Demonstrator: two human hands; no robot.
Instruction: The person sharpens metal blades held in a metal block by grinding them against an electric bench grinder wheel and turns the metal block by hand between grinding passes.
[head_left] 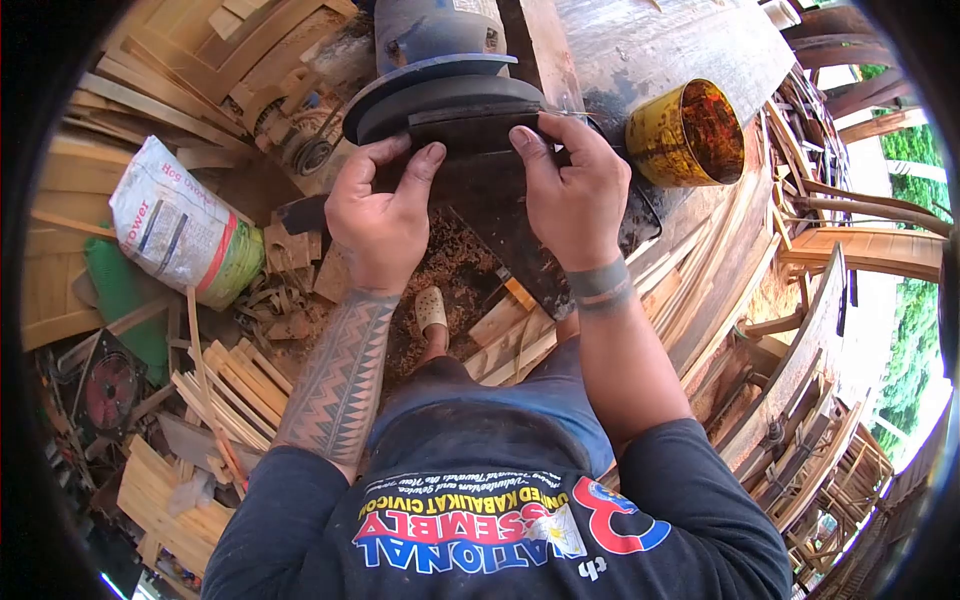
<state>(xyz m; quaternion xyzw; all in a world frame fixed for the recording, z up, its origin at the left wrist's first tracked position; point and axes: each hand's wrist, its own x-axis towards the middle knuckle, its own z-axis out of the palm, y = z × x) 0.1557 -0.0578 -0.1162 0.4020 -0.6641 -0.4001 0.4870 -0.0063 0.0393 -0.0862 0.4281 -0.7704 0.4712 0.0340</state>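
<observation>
A long, flat, dark metal blade [476, 122] spans the space between my two hands, lying along the grey grinding wheel [440, 92] of a bench grinder [438, 32]. My left hand [378, 215] pinches the blade's left end between thumb and curled fingers. At the other end, my right hand [580, 195] grips it the same way, thumb on the near side. Whether the blade's far edge touches the wheel I cannot tell. Both hands' fingertips are partly hidden behind the blade.
A yellow, stained can [658, 135] stands on the bench right of my right hand. A white-and-green sack [185, 220] sits at the left. Wood strips [235, 390] and shavings [455, 250] lie around my feet. More timber [690, 285] is stacked at the right.
</observation>
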